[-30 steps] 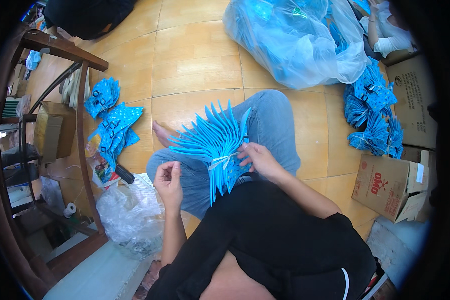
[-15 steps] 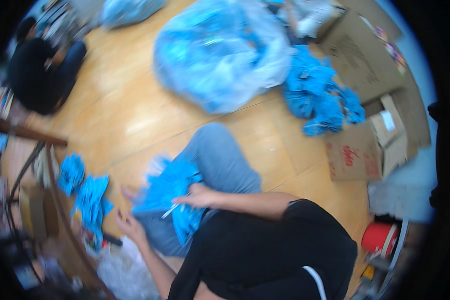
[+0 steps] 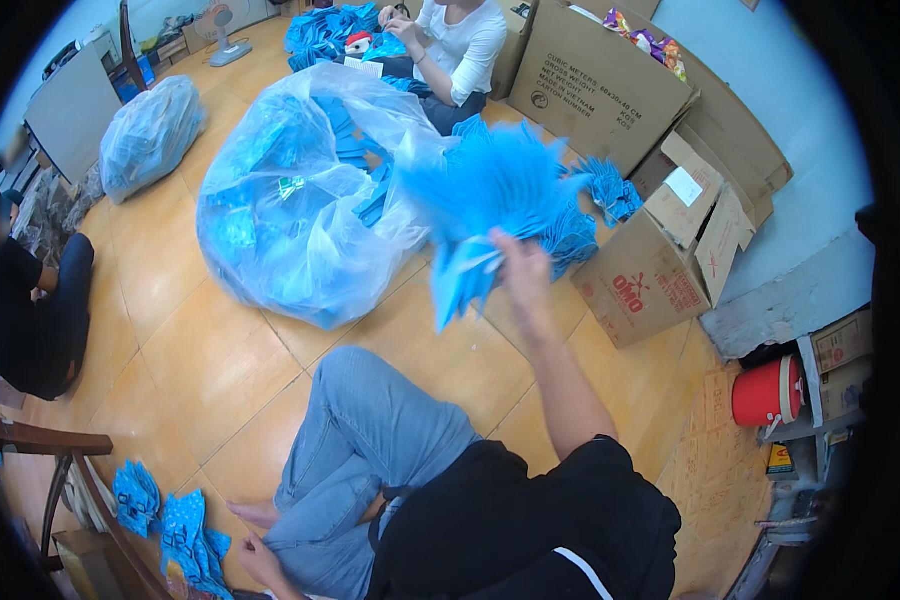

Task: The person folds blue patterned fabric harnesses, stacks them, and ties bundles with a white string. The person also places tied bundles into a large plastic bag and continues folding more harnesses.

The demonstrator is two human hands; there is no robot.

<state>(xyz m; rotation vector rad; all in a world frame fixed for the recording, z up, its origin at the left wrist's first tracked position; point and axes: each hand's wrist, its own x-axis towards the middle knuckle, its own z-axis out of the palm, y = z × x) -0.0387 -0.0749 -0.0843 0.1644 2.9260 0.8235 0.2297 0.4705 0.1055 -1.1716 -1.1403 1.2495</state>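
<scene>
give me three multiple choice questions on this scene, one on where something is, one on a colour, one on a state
1. Where is the bundle of blue packets?
A. on the lap
B. held up in the right hand
C. inside the open cardboard box

2. What colour is the round cooler jug at the right?
A. red
B. green
C. yellow

3. How are the flaps of the cardboard box beside the raised arm?
A. taped shut
B. standing open
C. cut off

Key: 1 B, the hand grips the bundle in the air above the floor. 2 A, its body is red with a white lid. 3 B, the flaps stick up and outward.
</scene>
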